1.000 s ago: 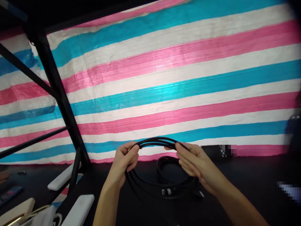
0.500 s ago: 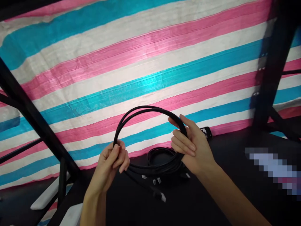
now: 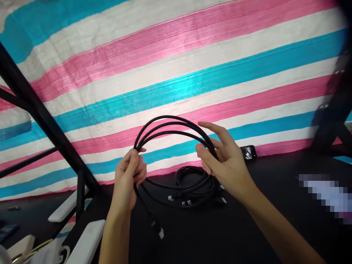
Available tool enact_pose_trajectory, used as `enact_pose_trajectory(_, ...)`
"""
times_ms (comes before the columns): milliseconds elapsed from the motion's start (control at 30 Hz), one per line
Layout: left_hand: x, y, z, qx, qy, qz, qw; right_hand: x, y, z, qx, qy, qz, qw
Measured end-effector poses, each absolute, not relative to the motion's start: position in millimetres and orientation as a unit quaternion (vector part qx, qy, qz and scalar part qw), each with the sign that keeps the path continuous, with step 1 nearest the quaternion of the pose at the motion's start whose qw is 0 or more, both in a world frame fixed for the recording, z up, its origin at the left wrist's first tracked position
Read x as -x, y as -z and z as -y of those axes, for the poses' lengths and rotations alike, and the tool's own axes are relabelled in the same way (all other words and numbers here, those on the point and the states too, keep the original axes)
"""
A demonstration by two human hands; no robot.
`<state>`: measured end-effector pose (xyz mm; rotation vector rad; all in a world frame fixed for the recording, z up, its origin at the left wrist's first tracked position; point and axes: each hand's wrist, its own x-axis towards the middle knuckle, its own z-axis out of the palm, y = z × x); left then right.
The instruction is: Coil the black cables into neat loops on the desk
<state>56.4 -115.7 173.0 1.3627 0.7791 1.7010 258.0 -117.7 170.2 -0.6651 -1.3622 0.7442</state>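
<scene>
Your left hand [image 3: 129, 176] has its grip closed around one side of the coiled black cable [image 3: 170, 128], raised above the black table [image 3: 247, 234]. Your right hand [image 3: 224, 165] touches the coil's other side, fingers loosely spread, grip half open.

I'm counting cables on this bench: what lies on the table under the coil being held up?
Under the held cable coil a second black coil lies on the black table, with a few connector ends showing. The right hand covers its right side, so no exact count.
</scene>
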Motion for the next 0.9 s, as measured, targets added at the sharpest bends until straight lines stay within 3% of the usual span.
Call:
enact_pose_trajectory(500, -70, -159, 118, -0.644, -0.602, -0.398, 0.253, -267, -163, 113, 0.371, -0.114, 0.706, 0.592)
enact_pose_trajectory(700, -68, -164, 133, -0.666, -0.569, -0.412, 0.251, -261, -163, 124, 0.340, -0.081, 0.726, 0.592)
enact_pose_trajectory(900, -75, -168, 141, -0.761, -0.472, -0.421, 0.145, -252, -157, 128, 0.261, -0.077, 0.810, 0.520)
